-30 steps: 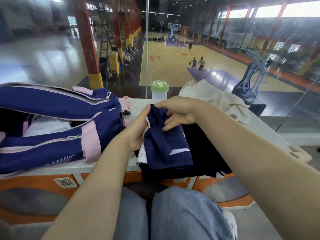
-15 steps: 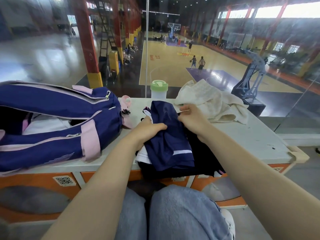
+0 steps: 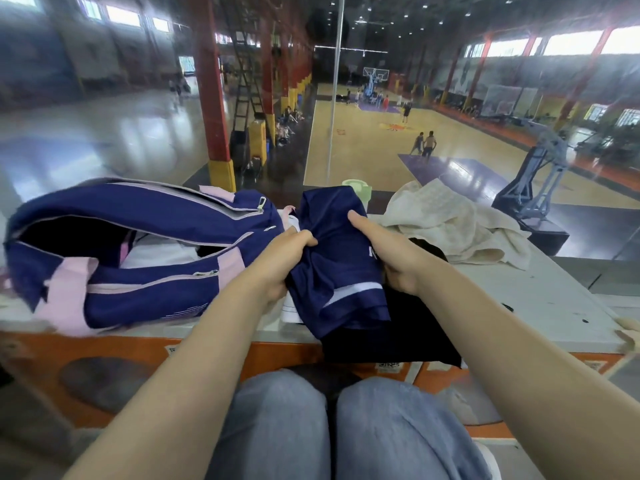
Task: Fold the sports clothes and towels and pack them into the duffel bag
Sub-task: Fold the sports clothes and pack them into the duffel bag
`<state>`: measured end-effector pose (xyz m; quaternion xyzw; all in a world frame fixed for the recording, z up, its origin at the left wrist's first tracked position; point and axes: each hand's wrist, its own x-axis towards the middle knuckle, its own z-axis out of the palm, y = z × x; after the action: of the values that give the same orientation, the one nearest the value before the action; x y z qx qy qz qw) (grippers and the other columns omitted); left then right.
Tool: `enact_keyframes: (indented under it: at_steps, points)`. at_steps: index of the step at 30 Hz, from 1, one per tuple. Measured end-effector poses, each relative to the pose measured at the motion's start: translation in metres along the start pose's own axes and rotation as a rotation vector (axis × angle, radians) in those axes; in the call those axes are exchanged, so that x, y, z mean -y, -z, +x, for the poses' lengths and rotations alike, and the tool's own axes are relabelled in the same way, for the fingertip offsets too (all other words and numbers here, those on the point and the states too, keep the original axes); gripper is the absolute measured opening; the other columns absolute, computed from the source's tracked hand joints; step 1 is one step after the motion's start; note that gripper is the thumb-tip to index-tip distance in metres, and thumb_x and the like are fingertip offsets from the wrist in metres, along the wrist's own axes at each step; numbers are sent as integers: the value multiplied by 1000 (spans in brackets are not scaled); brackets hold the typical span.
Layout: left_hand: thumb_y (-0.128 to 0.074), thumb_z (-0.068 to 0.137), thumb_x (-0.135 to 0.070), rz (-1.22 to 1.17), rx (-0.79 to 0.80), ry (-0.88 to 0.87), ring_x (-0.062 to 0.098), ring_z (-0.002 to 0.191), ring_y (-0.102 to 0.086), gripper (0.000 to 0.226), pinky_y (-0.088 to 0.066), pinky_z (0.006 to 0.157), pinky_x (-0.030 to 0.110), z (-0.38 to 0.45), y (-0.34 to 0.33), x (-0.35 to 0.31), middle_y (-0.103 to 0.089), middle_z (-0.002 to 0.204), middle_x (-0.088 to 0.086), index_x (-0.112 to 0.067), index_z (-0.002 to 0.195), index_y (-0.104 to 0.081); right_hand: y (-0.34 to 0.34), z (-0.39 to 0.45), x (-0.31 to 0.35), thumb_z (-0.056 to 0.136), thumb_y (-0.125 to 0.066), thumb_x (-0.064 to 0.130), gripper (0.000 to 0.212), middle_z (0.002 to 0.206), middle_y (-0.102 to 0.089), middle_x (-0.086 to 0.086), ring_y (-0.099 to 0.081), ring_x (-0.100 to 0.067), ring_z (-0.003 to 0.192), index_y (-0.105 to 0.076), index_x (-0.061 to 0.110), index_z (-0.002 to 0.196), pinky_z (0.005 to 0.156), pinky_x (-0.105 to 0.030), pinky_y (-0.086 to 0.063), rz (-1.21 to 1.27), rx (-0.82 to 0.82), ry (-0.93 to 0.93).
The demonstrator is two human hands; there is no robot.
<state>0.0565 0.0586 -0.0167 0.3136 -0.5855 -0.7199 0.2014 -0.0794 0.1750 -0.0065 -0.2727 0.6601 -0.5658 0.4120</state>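
Lifted since half a second ago, the navy garment (image 3: 341, 258) now stands up off the pile with both hands bunched into it, where before it lay flatter on the ledge, and it covers most of the green-lidded bottle (image 3: 358, 187) behind it at twelve o'clock. One left hand (image 3: 282, 263) clenches a fistful of the cloth on its nine o'clock edge; one right hand (image 3: 389, 252) pinches the three o'clock side, forefinger stretched up along the fabric. I count one white stripe across the garment's lower part and a small white mark by the right thumb, too cut off to read. Under it lies one black garment (image 3: 412, 327) drooping over the ledge's front edge, and a sliver of white cloth (image 3: 290, 308) shows at the left hand's wrist. At nine o'clock sits the single duffel bag (image 3: 138, 251), navy with pink trim, unzipped, something white inside. At two o'clock lies one crumpled cream towel (image 3: 453, 226). All rest on the pale ledge (image 3: 540, 299), whose orange front carries small QR stickers I cannot make out. Below the glass, two players stand together on the court (image 3: 367, 147).
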Motion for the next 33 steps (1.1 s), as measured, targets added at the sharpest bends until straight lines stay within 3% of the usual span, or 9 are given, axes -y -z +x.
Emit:
enact_keyframes:
  at_steps: [4,9,13,17,20,23,25,28,33]
  points:
    - [-52,89,-15,98,-44,-1,25,95,-62,5,-47,84,36,-13,46,-12,-63,106,9,-16,94,-51,-50,10,9,87,-64,44,37,110,-73,-10,-66,-35,109,-69,17,111,99,-55,-48,-101,-33,99]
    - [-52,81,-27,486,-154,-115,25,106,-61,29,-48,98,46,-23,115,-30,-63,115,5,-18,109,-54,-119,23,24,92,-61,23,11,104,-70,-14,-67,-27,88,-63,14,98,77,-38,-53,-208,-34,272]
    - [-48,88,-24,666,-263,-168,23,109,-59,39,-48,96,40,-33,165,-45,-59,122,0,-23,127,-47,-175,40,30,91,-58,36,27,96,-67,-4,-66,-21,84,-58,12,104,75,-37,-54,-274,6,298]
    - [-42,90,-14,690,-313,-150,24,108,-60,46,-50,97,44,-42,215,-47,-60,123,0,-30,133,-46,-210,58,37,102,-38,30,31,80,-56,-2,-52,-22,79,-48,13,79,73,-33,-40,-553,18,368]
    - [-38,89,-2,728,-320,-75,32,101,-64,45,-52,93,48,-46,245,-32,-66,115,9,-25,124,-55,-210,88,31,96,-43,9,20,107,-65,-9,-59,-30,97,-63,10,102,79,-35,-44,-1068,-28,472]
    - [-39,87,3,732,-292,-35,27,97,-66,45,-54,86,40,-47,253,-17,-69,107,8,-22,118,-59,-203,111,21,89,-52,11,21,112,-65,-10,-53,-31,91,-69,15,102,78,-37,-45,-1460,32,339]
    - [-42,86,0,738,-288,-45,21,100,-64,45,-51,91,37,-44,255,-10,-68,111,2,-25,120,-59,-204,117,18,88,-55,16,22,115,-62,-10,-47,-29,93,-70,16,104,87,-43,-44,-1603,116,260]
    - [-44,87,-3,762,-293,-72,20,106,-61,44,-47,100,41,-38,258,-4,-66,116,0,-25,123,-59,-205,121,21,90,-55,20,35,131,-50,-9,-41,-33,122,-63,23,124,101,-53,-35,-1794,157,309]
    - [-44,92,-1,751,-270,-149,15,108,-62,43,-48,94,31,-39,253,0,-67,117,-3,-23,124,-59,-204,115,34,88,-62,21,58,137,-44,-14,-44,-36,125,-37,14,140,98,-54,-42,-1848,-48,457]
